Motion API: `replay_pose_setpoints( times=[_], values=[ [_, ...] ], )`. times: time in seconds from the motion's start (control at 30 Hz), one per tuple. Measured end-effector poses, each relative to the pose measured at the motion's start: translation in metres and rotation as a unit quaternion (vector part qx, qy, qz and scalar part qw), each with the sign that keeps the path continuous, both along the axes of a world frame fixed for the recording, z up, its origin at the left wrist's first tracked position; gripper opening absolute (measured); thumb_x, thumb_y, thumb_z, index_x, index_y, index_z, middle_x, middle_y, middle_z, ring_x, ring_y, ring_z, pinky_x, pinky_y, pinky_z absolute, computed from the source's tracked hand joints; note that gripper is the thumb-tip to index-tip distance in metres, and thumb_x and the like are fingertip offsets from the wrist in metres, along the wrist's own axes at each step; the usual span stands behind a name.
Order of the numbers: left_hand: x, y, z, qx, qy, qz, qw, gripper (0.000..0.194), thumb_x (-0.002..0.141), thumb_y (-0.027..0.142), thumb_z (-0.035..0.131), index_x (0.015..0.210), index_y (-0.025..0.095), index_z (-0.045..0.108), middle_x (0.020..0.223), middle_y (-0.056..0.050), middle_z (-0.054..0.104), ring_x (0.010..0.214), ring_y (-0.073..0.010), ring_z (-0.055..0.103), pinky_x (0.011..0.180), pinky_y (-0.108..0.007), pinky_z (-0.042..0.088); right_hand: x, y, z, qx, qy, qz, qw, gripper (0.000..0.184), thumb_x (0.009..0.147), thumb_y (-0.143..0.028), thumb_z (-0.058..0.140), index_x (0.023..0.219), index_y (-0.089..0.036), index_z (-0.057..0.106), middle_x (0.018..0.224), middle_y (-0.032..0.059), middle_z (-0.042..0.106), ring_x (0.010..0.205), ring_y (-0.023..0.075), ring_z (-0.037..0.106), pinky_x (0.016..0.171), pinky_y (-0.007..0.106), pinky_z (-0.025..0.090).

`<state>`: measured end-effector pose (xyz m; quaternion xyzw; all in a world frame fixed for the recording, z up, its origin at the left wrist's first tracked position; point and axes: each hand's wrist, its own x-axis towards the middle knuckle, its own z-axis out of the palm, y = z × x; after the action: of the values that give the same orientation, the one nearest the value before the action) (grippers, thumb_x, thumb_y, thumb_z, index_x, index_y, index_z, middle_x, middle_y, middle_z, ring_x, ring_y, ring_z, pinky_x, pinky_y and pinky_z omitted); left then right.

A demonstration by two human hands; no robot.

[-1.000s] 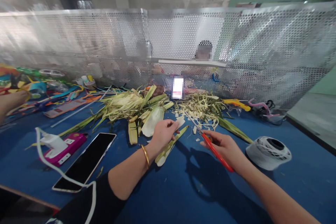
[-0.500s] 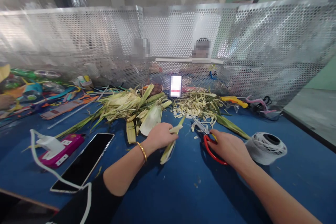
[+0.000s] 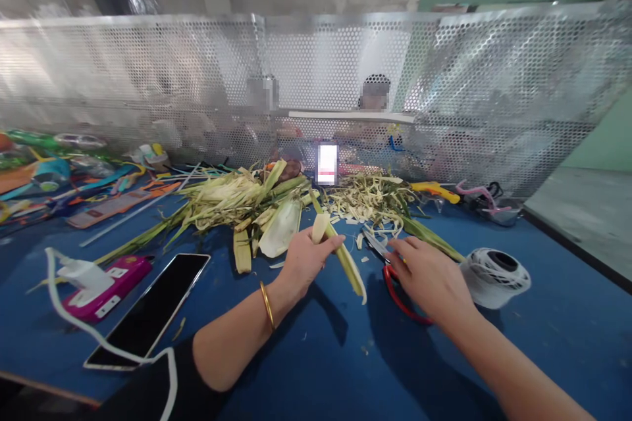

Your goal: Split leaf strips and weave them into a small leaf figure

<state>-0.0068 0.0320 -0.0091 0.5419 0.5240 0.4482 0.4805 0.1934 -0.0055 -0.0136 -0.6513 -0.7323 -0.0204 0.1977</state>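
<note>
My left hand (image 3: 307, 256) is closed around a strip of corn husk (image 3: 348, 268), pale green with a whitish edge, which slants down to the right above the table. A folded pale piece of it sticks up between thumb and fingers. Just over the scissors (image 3: 390, 284), my right hand (image 3: 428, 273) has loosely bent fingers that look parted from the red handles. The scissors rest on the blue table, their blades pointing away to the left, with part of the handles hidden beneath the hand. A broad pale husk (image 3: 282, 230) lies beyond my left hand.
Behind are a husk pile (image 3: 232, 197) and a heap of shredded husk (image 3: 370, 200). A white twine spool (image 3: 495, 279) stands at right. At left lie a phone (image 3: 153, 309) and a magenta power strip (image 3: 108, 289) with a white cable. A perforated screen (image 3: 316, 46) closes the back.
My left hand has turned the husk strip, so its lower end swung right. My right hand has risen off the scissors' handles, and the scissors stay on the table.
</note>
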Motion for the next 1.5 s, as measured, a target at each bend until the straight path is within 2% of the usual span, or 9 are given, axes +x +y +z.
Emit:
replay_pose_setpoints(
  times=[0.13, 0.3, 0.63, 0.87, 0.97, 1.03, 1.1, 1.33, 1.5],
  values=[
    [0.004, -0.004, -0.002, 0.001, 0.002, -0.049, 0.999, 0.026, 0.072, 0.037, 0.069, 0.067, 0.018, 0.052, 0.049, 0.007, 0.044, 0.041, -0.0068, 0.038, 0.041, -0.021, 0.03, -0.015, -0.001, -0.006, -0.166, 0.383, 0.147, 0.897, 0.039, 0.082, -0.045, 0.053, 0.111, -0.02, 0.061, 0.101, 0.0078, 0.069, 0.068, 0.0165, 0.065, 0.065, 0.031, 0.051],
    [0.006, -0.007, -0.002, -0.001, 0.031, -0.102, 0.994, 0.024, 0.071, 0.032, 0.068, 0.065, 0.019, 0.048, 0.052, 0.008, 0.044, 0.04, -0.0062, 0.039, 0.04, -0.021, 0.032, -0.024, -0.003, -0.01, -0.314, 0.489, 0.153, 0.799, 0.032, 0.072, -0.048, 0.066, 0.071, -0.016, 0.062, 0.058, -0.0018, 0.059, 0.048, 0.0094, 0.054, 0.051, 0.023, 0.044],
    [-0.003, 0.002, -0.006, -0.001, 0.13, -0.108, 0.986, 0.023, 0.067, 0.033, 0.068, 0.061, 0.02, 0.05, 0.051, 0.006, 0.046, 0.045, -0.0086, 0.039, 0.045, -0.022, 0.03, 0.015, 0.016, 0.011, -0.006, 0.755, 0.075, 0.651, 0.031, 0.06, -0.039, 0.081, 0.072, -0.019, 0.061, 0.067, -0.0032, 0.052, 0.055, 0.0073, 0.045, 0.049, 0.021, 0.041],
    [-0.008, 0.01, -0.006, -0.006, 0.15, -0.042, 0.988, 0.026, 0.066, 0.033, 0.067, 0.058, 0.021, 0.045, 0.05, 0.005, 0.045, 0.045, -0.0098, 0.04, 0.045, -0.023, 0.029, 0.039, 0.019, 0.021, 0.158, 0.672, 0.038, 0.722, 0.021, 0.072, -0.041, 0.069, 0.076, -0.022, 0.061, 0.061, -0.0042, 0.05, 0.051, 0.0096, 0.045, 0.049, 0.025, 0.041],
    [-0.008, 0.012, -0.004, -0.02, 0.098, -0.029, 0.995, 0.026, 0.068, 0.035, 0.066, 0.061, 0.02, 0.045, 0.051, 0.006, 0.043, 0.045, -0.008, 0.036, 0.045, -0.022, 0.028, 0.031, 0.007, 0.021, -0.097, 0.534, 0.067, 0.838, 0.015, 0.071, -0.034, 0.065, 0.067, -0.02, 0.063, 0.052, -0.0041, 0.053, 0.042, 0.009, 0.045, 0.043, 0.023, 0.036],
    [-0.007, 0.011, -0.002, -0.028, 0.044, -0.041, 0.998, 0.027, 0.07, 0.037, 0.065, 0.063, 0.019, 0.046, 0.051, 0.007, 0.04, 0.044, -0.0064, 0.033, 0.044, -0.021, 0.026, 0.024, 0.001, 0.017, -0.366, 0.396, 0.14, 0.83, 0.012, 0.07, -0.029, 0.061, 0.063, -0.019, 0.064, 0.048, -0.0041, 0.054, 0.036, 0.0089, 0.046, 0.04, 0.022, 0.034],
    [-0.005, 0.007, -0.001, -0.035, -0.002, -0.064, 0.997, 0.027, 0.072, 0.038, 0.064, 0.064, 0.019, 0.046, 0.051, 0.007, 0.039, 0.043, -0.0054, 0.031, 0.042, -0.021, 0.024, 0.02, 0.001, 0.012, -0.46, 0.327, 0.177, 0.806, 0.013, 0.071, -0.028, 0.06, 0.062, -0.019, 0.064, 0.046, -0.0044, 0.054, 0.035, 0.0087, 0.047, 0.041, 0.022, 0.037],
    [0.001, -0.004, 0.002, -0.011, -0.013, -0.059, 0.998, 0.02, 0.077, 0.035, 0.061, 0.074, 0.017, 0.054, 0.055, 0.002, 0.057, 0.039, -0.0053, 0.037, 0.039, -0.021, 0.026, 0.012, 0.014, 0.003, 0.048, 0.354, -0.026, 0.934, 0.054, 0.075, -0.048, 0.061, 0.12, -0.02, 0.055, 0.116, 0.013, 0.061, 0.097, 0.0257, 0.062, 0.081, 0.039, 0.049],
    [0.001, -0.003, 0.001, -0.011, -0.039, -0.021, 0.999, 0.022, 0.077, 0.036, 0.061, 0.071, 0.016, 0.055, 0.054, 0.002, 0.057, 0.038, -0.0051, 0.037, 0.038, -0.02, 0.026, -0.018, -0.006, -0.001, -0.163, 0.333, 0.139, 0.918, 0.033, 0.077, -0.047, 0.062, 0.099, -0.022, 0.063, 0.078, 0.0027, 0.068, 0.071, 0.0189, 0.063, 0.065, 0.03, 0.05]
  ],
)
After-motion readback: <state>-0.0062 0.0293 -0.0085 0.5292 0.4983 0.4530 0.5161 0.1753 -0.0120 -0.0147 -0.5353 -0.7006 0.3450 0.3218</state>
